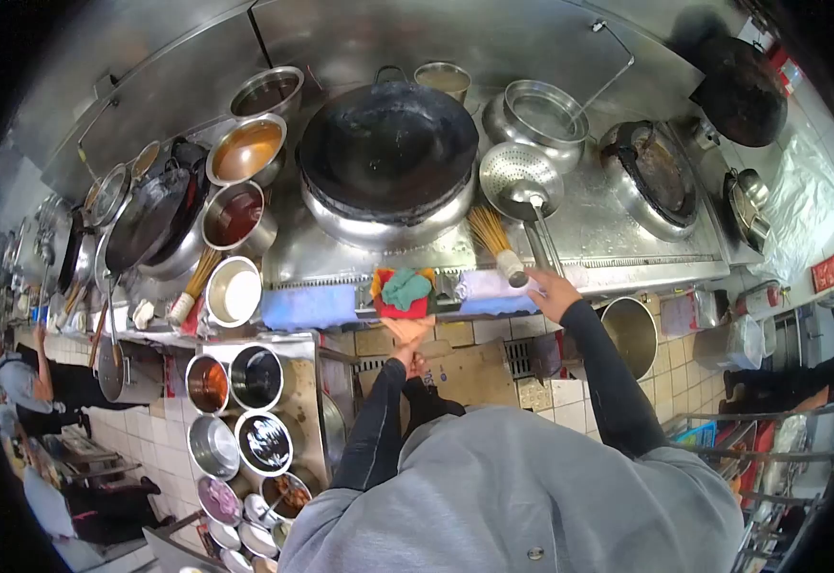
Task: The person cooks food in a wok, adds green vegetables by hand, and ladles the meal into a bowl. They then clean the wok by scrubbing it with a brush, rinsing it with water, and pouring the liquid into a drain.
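Observation:
My right hand (pixel 553 294) is at the stove's front edge, its fingers closed round the handle end of a perforated skimmer (pixel 522 172). The skimmer's bowl lies on the steel stove top, and a wider handle runs beside its own. Just left of this hand is a bamboo wok brush (pixel 493 239) with a pale wrapped handle. My left hand (pixel 409 359) hangs low before the stove, fingers drawn together; what they hold, if anything, I cannot make out. Close above it are an orange-tan piece (pixel 407 328) and folded red, yellow and green cloths (pixel 404 290).
A large black wok (pixel 388 143) sits on the middle burner. Left of it are pots of liquid (pixel 248 150) and a second brush (pixel 192 286). A steel pot (pixel 536 115) stands behind the skimmer. Several ingredient pots (pixel 264 442) fill the left side table. Other people (pixel 25 382) work at left.

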### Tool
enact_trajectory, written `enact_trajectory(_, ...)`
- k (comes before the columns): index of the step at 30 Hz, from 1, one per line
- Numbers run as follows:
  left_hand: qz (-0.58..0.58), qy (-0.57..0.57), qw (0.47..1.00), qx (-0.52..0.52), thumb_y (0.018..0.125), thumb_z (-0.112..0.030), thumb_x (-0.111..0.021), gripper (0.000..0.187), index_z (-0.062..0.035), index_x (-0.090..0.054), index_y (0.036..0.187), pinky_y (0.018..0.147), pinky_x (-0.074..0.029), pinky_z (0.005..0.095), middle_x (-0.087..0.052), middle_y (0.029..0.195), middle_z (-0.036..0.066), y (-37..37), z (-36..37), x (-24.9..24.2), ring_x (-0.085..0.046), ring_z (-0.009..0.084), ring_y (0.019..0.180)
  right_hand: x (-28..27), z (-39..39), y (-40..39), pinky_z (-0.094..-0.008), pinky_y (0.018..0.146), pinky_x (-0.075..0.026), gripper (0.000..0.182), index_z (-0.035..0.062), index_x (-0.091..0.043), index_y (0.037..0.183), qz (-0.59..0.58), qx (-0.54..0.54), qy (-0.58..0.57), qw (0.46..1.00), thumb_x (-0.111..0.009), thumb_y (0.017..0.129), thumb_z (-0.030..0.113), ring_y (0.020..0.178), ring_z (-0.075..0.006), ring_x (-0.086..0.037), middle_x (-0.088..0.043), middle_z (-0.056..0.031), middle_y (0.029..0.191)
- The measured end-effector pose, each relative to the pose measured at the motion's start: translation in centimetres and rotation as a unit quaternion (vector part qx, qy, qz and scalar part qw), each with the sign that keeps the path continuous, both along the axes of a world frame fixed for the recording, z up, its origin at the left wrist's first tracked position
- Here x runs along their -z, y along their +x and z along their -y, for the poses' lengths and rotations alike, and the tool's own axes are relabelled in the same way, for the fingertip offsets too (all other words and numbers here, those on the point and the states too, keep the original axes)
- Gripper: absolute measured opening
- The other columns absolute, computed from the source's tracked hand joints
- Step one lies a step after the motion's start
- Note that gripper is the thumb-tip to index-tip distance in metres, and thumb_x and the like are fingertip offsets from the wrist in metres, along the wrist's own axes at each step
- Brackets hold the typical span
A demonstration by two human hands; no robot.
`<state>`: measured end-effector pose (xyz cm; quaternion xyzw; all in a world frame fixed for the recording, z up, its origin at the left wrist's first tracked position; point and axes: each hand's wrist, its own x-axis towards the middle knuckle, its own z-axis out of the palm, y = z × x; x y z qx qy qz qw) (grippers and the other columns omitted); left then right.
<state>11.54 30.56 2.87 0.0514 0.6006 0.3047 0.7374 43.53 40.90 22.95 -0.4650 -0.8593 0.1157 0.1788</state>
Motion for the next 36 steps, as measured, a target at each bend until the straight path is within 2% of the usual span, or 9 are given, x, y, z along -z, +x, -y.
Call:
enact_trajectory(9, -0.299, -0.066, 0.934, 0.182, 0.086, -0.038, -0.052, 0.042, 0.0030, -0.058, 0.078, 0.038, -0.043, 0.0379, -0.056, 0.055, 0.010, 3.0, 17.4, 2.3, -0.055, 0.0222, 0.043, 4.8, 14.3, 4.6, -0.0367, 0.079, -0.047, 0.037, 0.0093, -0.053, 0.117, -0.022, 0.004, -0.357, 0.934, -0.052, 0.084, 0.026, 0.087, -0.0291, -0.061, -0.062, -0.0152, 0.099)
enact_trajectory(11, -0.492, 0.114, 0.780, 0.369, 0.089, -0.025, -0.047, 0.032, 0.0036, -0.058, 0.082, 0.040, -0.045, 0.0388, -0.059, 0.059, 0.010, 1.3, 20.1, 10.4, -0.058, 0.0230, 0.046, 9.9, 16.7, 5.4, -0.0375, 0.074, -0.048, 0.034, 0.0073, -0.056, 0.109, -0.005, -0.030, -0.365, 0.931, -0.051, 0.083, 0.028, 0.081, -0.0294, -0.061, -0.063, -0.0160, 0.095)
enact_trajectory(16, -0.400, 0.102, 0.904, 0.109, 0.088, -0.030, -0.048, 0.033, 0.0003, -0.061, 0.088, 0.056, -0.050, 0.0402, -0.062, 0.072, 0.021, 3.6, 18.8, -1.6, -0.064, 0.0312, 0.065, 28.2, 23.6, 11.7, -0.0364, 0.068, -0.050, 0.030, 0.0025, -0.061, 0.094, 0.257, -0.263, -0.295, 0.882, -0.042, 0.083, 0.023, 0.074, -0.0307, -0.062, -0.064, -0.0144, 0.088)
enact_trajectory(19, -0.607, 0.089, 0.749, 0.251, 0.086, -0.040, -0.049, 0.044, 0.0018, -0.060, 0.091, 0.070, -0.049, 0.0423, -0.062, 0.082, 0.025, 4.2, 18.6, -4.6, -0.061, 0.0377, 0.081, 26.9, 25.7, 15.4, -0.0413, 0.052, -0.050, 0.030, 0.0038, -0.060, 0.096, 0.330, -0.134, -0.578, 0.734, -0.049, 0.085, 0.029, 0.067, -0.0244, -0.064, -0.064, -0.0111, 0.092)
enact_trajectory(21, -0.585, 0.056, 0.777, 0.225, 0.085, -0.045, -0.049, 0.049, 0.0025, -0.061, 0.092, 0.078, -0.046, 0.0452, -0.060, 0.091, 0.027, 4.9, 18.1, -5.7, -0.057, 0.0414, 0.091, 24.6, 27.1, 16.8, -0.0384, 0.048, -0.049, 0.030, 0.0090, -0.055, 0.105, 0.054, 0.280, -0.689, 0.666, -0.046, 0.087, 0.032, 0.069, -0.0193, -0.064, -0.063, -0.0061, 0.095)
enact_trajectory(25, -0.612, 0.057, 0.750, 0.244, 0.083, -0.052, -0.050, 0.051, -0.0057, -0.057, 0.104, 0.067, -0.048, 0.0462, -0.062, 0.086, 0.026, 3.5, 18.1, -3.6, -0.061, 0.0388, 0.078, 22.8, 27.2, 20.2, -0.0389, 0.057, -0.051, 0.026, 0.0159, -0.052, 0.107, -0.127, 0.369, -0.662, 0.640, -0.043, 0.087, 0.029, 0.071, -0.0218, -0.064, -0.063, -0.0070, 0.097)
enact_trajectory(27, -0.338, -0.001, 0.926, 0.166, 0.077, -0.060, -0.054, 0.072, -0.0157, -0.035, 0.130, 0.049, -0.047, 0.0448, -0.062, 0.082, 0.023, 3.7, 18.8, -6.0, -0.062, 0.0311, 0.061, 21.8, 26.9, 20.6, -0.0436, 0.066, -0.051, 0.035, 0.0168, -0.045, 0.118, -0.154, 0.377, -0.661, 0.630, -0.041, 0.089, 0.036, 0.081, -0.0254, -0.063, -0.059, -0.0092, 0.107)
enact_trajectory(30, -0.335, -0.043, 0.927, 0.165, 0.071, -0.061, -0.060, 0.097, -0.0218, -0.004, 0.139, 0.034, -0.042, 0.0366, -0.061, 0.085, 0.022, 3.5, 22.0, -6.6, -0.055, 0.0246, 0.043, 23.2, 26.9, 20.5, -0.0442, 0.067, -0.051, 0.035, 0.0167, -0.045, 0.117, -0.105, 0.364, -0.650, 0.658, -0.041, 0.089, 0.036, 0.081, -0.0261, -0.063, -0.059, -0.0096, 0.106)
enact_trajectory(36, -0.329, 0.054, 0.818, 0.468, 0.077, -0.045, -0.062, 0.063, -0.0111, -0.040, 0.126, 0.050, -0.049, 0.0333, -0.063, 0.083, 0.013, -0.4, 30.0, 4.0, -0.062, 0.0206, 0.061, 23.4, 26.5, 15.7, -0.0373, 0.057, -0.051, 0.027, 0.0133, -0.052, 0.106, -0.150, 0.333, -0.647, 0.670, -0.045, 0.086, 0.029, 0.068, -0.0209, -0.062, -0.061, -0.0070, 0.093)
